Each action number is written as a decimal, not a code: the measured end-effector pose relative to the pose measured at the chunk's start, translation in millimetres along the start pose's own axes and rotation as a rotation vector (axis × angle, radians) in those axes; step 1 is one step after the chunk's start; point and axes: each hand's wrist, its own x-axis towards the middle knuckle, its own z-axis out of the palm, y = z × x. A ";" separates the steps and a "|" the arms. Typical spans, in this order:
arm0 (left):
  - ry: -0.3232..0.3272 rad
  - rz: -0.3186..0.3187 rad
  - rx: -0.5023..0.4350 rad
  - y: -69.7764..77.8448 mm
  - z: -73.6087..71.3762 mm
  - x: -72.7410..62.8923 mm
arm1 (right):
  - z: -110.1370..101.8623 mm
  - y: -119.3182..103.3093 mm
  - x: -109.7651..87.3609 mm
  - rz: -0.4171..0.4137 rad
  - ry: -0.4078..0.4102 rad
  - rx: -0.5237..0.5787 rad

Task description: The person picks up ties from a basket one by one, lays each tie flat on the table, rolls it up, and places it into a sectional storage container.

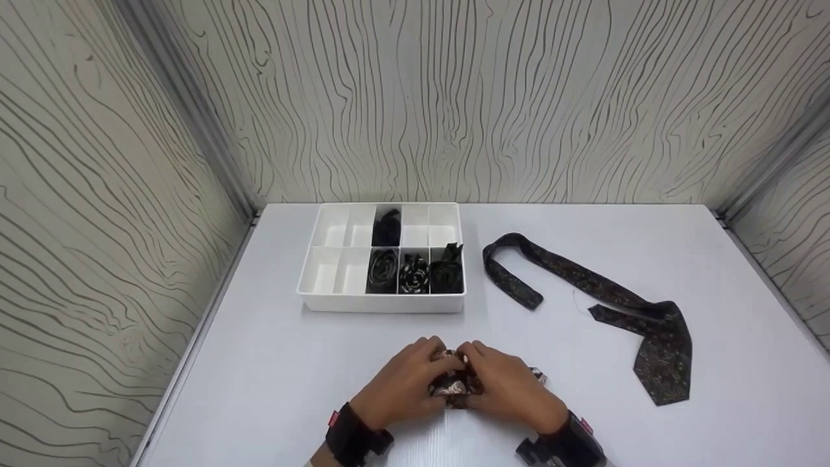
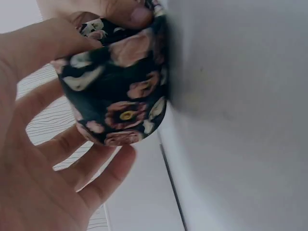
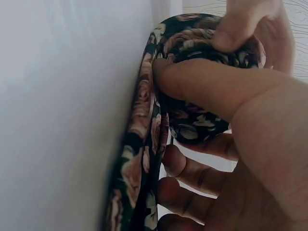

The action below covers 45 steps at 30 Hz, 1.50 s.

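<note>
A dark necktie with pink and white flowers [image 1: 452,388], partly wound into a roll, lies on the table between both hands. My left hand [image 1: 408,383] holds the roll from the left, fingers bent round its outer side in the left wrist view. From the right, my right hand [image 1: 509,387] grips it; in the right wrist view the thumb [image 3: 202,84] presses by the coil. An unrolled tail [image 3: 137,144] of the tie runs along the table under the right hand. Its tip shows beyond that hand. The inner coils are partly hidden by the fingers.
A white divided box [image 1: 382,302] stands behind the hands. Several dark rolled ties [image 1: 382,269] sit in its middle and right compartments. To the right, a dark patterned necktie [image 1: 664,363] lies loosely bent on the white table [image 1: 259,389]. Wood-grain panels [image 1: 415,97] enclose the table.
</note>
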 end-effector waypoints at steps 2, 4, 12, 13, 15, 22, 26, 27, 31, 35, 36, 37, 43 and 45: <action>-0.005 0.005 0.028 -0.3 0.8 -0.5 | 0.1 -0.6 0.3 -0.010 0.003 0.007; -0.012 0.002 0.059 -0.4 0.9 -0.4 | -0.2 -1.2 0.2 -0.017 0.001 0.012; -0.028 -0.004 0.057 0.7 -1.1 1.9 | -0.6 1.1 -0.8 0.009 0.020 0.014; -0.025 -0.004 0.055 1.0 -1.1 2.4 | -0.8 1.1 -0.7 0.000 0.019 0.012; -0.024 -0.004 0.047 1.3 -0.4 3.0 | -1.2 1.1 -0.6 -0.019 0.011 0.004; -0.021 -0.004 0.024 2.6 1.2 3.4 | -6.3 2.1 -5.5 0.025 -0.013 0.006; -0.022 0.007 0.050 4.9 2.3 6.2 | -10.4 -0.4 -9.1 0.026 -0.021 0.013; -0.023 0.013 0.055 5.7 2.8 7.1 | -10.8 -1.1 -9.9 0.022 -0.020 0.008; -0.029 0.024 0.051 7.9 5.0 8.9 | -10.1 -2.8 -11.6 0.013 -0.015 -0.035; -0.032 0.015 0.046 7.6 4.6 6.2 | -8.7 -1.5 -13.3 0.037 -0.013 -0.042; -0.029 0.013 0.055 7.5 4.1 5.6 | -8.7 -1.0 -14.2 0.046 -0.015 -0.027; -0.022 0.016 0.069 7.4 3.4 5.3 | -8.7 -0.4 -15.0 0.054 -0.023 0.003; -0.021 0.025 0.012 7.9 1.6 6.5 | -9.5 2.2 -18.4 0.065 -0.089 0.128; -0.042 0.011 -0.032 8.5 2.4 6.5 | -9.5 2.5 -18.7 0.060 -0.098 0.130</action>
